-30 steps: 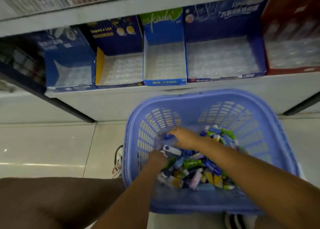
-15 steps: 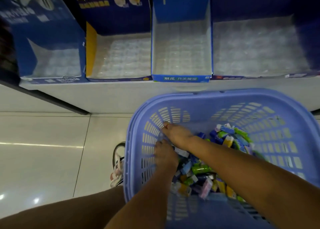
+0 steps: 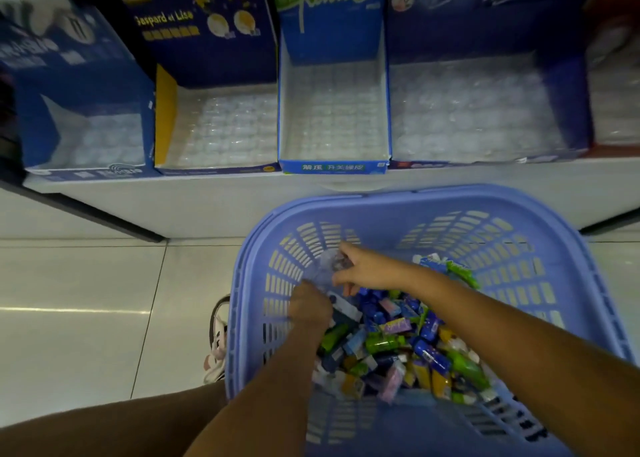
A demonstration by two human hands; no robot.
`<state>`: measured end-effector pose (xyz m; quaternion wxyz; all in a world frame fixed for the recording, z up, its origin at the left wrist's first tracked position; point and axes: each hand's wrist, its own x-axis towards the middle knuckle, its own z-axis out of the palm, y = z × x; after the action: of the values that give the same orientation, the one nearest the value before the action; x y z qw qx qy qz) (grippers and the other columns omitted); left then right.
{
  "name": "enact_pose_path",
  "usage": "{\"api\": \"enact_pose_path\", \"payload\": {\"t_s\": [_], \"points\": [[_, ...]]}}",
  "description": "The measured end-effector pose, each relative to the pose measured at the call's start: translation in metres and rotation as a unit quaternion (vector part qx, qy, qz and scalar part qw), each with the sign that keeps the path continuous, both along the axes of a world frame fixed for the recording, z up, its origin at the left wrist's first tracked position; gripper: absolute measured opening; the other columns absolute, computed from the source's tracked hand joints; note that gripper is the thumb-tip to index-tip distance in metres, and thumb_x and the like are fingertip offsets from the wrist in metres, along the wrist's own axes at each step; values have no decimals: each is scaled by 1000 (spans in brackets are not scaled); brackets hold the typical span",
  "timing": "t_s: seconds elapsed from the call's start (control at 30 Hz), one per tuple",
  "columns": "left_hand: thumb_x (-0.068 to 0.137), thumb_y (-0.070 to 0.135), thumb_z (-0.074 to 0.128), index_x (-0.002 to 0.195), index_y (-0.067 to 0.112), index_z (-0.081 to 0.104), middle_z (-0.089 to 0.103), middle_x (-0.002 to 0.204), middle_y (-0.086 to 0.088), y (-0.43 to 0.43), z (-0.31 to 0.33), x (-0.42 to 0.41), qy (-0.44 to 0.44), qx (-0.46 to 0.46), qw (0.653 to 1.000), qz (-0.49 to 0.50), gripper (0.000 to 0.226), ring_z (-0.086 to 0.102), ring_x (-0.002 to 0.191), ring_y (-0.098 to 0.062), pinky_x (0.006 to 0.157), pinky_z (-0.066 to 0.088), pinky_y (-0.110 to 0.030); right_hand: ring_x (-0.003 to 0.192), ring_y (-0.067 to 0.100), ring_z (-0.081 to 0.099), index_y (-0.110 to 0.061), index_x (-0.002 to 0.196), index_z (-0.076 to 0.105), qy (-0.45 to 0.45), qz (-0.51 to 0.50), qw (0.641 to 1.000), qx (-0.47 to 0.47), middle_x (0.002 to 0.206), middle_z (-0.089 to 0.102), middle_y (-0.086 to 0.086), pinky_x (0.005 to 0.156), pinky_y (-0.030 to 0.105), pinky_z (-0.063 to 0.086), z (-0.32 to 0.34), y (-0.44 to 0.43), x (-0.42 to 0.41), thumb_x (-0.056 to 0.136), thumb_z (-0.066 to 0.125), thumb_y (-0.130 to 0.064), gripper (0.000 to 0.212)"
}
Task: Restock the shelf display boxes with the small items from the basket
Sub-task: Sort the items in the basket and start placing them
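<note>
Hands deep in basket [image 3: 408, 198]: left hand [image 3: 309, 306] and right hand [image 3: 367, 269] both pinching clear wrapper [image 3: 329, 266], likely to free small items [image 3: 398, 346]; display boxes [image 3: 334, 110] bare.

Both your hands are inside the basket [image 3: 429, 200], the left hand [image 3: 310, 306] just nearer you than the right hand [image 3: 369, 271], with a clear wrapper [image 3: 327, 266] between them and the heap of small items [image 3: 398, 346] lying to their right and nearer you. Beyond your hands, past the basket's far rim, the shelf [image 3: 194, 200] carries a row of display boxes [image 3: 334, 110] side by side. To the left of your left hand, outside the basket wall, a shoe [image 3: 217, 342] rests on the floor [image 3: 76, 318].
</note>
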<state>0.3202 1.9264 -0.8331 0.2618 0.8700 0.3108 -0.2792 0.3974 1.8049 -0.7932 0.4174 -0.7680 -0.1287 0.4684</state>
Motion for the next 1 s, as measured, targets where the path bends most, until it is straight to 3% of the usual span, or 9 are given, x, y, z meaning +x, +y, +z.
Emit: {"api": "enact_pose_path", "payload": {"t_s": [0.1,0.17,0.27,0.4,0.53,0.67,0.7,0.83,1.0], "points": [[94,8,48,77,10,56,57,78,-11,-2,25,12,-52,-126,986,99,19,59,71,-25,69,48,-35,61,12,56,-12,145,21,41,-34,996,76,85,59,11,60,24,47,49,-20,3,97,51,-15,58],[94,10,53,65,11,51,50,67,-10,-9,50,21,-40,-316,923,217,29,56,56,-21,62,48,-33,62,12,50,-17,145,27,88,-93,978,164,82,54,7,62,23,43,84,-39,8,98,48,-12,52],[94,18,57,85,7,64,63,82,-12,-29,98,25,-53,-478,848,224,16,66,77,-28,69,56,-37,59,6,49,-19,130,49,172,-124,924,318,90,57,4,57,15,43,137,-73,12,94,47,-7,38],[97,11,41,111,1,58,67,83,-10,-66,168,37,-79,-608,764,201,24,65,58,-16,48,51,-22,54,5,42,-20,121,56,143,-213,860,441,91,55,4,50,13,35,193,-123,25,87,51,-13,35],[96,11,32,105,2,58,69,75,-5,-109,235,56,-105,-660,733,124,29,53,49,-9,40,40,-16,50,5,34,-17,108,58,10,-387,813,435,75,46,-1,45,13,29,220,-174,53,97,37,-37,31],[95,12,38,110,1,56,68,80,-8,-145,269,72,-135,-665,730,76,26,54,53,-10,43,42,-16,54,10,38,-14,88,54,-19,-582,684,440,71,56,2,43,20,29,217,-217,70,100,41,-20,18],[96,12,40,110,1,56,68,83,-9,-153,273,76,-143,-660,735,70,24,55,55,-10,45,44,-17,55,10,42,-12,88,57,-44,-604,679,415,71,63,2,45,20,30,213,-226,73,98,44,-13,16],[97,10,42,98,2,61,70,86,-10,-176,275,89,-173,-661,720,121,20,63,60,-11,51,51,-17,61,10,51,-2,101,63,-245,-541,778,202,85,61,10,55,21,39,197,-257,83,89,55,-4,14],[96,12,50,93,3,64,73,91,-11,-185,266,99,-209,-650,706,189,17,71,75,-14,59,55,-19,87,11,63,-7,114,63,-426,-416,803,-34,95,66,2,75,15,42,187,-261,103,86,65,-13,29]]}}
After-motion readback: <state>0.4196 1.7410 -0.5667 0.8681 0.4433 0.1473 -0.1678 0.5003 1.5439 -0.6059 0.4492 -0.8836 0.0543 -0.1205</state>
